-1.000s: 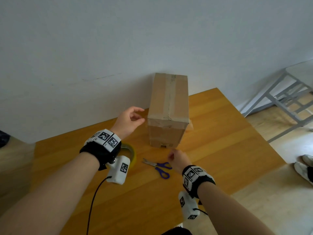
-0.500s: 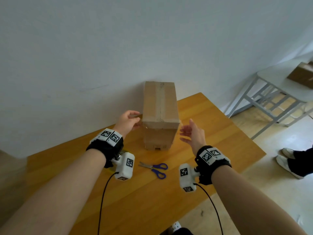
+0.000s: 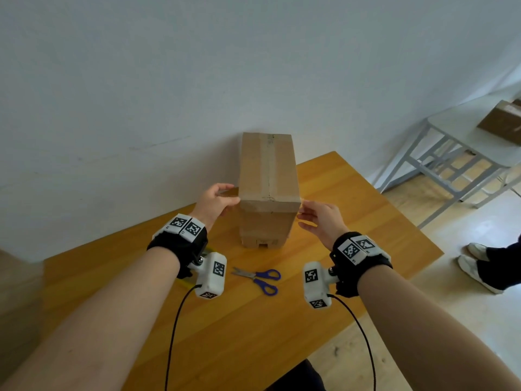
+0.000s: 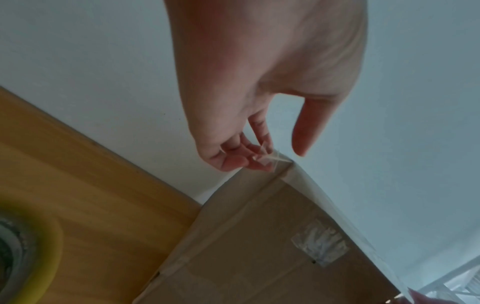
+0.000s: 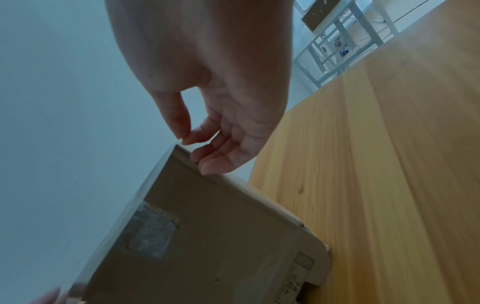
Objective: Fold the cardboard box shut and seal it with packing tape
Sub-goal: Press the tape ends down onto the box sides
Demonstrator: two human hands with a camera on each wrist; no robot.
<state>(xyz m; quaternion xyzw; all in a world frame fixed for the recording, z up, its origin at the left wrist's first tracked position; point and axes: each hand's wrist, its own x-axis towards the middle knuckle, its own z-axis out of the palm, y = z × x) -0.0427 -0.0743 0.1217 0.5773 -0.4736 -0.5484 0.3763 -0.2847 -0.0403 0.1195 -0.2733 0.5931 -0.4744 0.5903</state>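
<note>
A closed brown cardboard box (image 3: 267,165) stands on the wooden table (image 3: 366,235) against the wall, with tape along its top seam. A clear tape strip (image 4: 311,185) runs along the box's near top edge. My left hand (image 3: 228,197) holds the strip's left end at the near left top corner; in the left wrist view the tape sticks to the curled fingers (image 4: 257,162). My right hand (image 3: 306,213) pinches at the near right top corner, thumb against index finger (image 5: 197,133). A yellow-rimmed tape roll (image 4: 39,246) lies under my left wrist.
Blue-handled scissors (image 3: 259,277) lie on the table in front of the box, between my wrists. A grey metal table (image 3: 451,131) with another cardboard box (image 3: 501,122) stands at the right. Someone's feet (image 3: 479,266) are on the floor by the table's right edge.
My right hand rose from beside the scissors to the box's near right top corner. My left hand closed in on the near left corner. The box has not moved.
</note>
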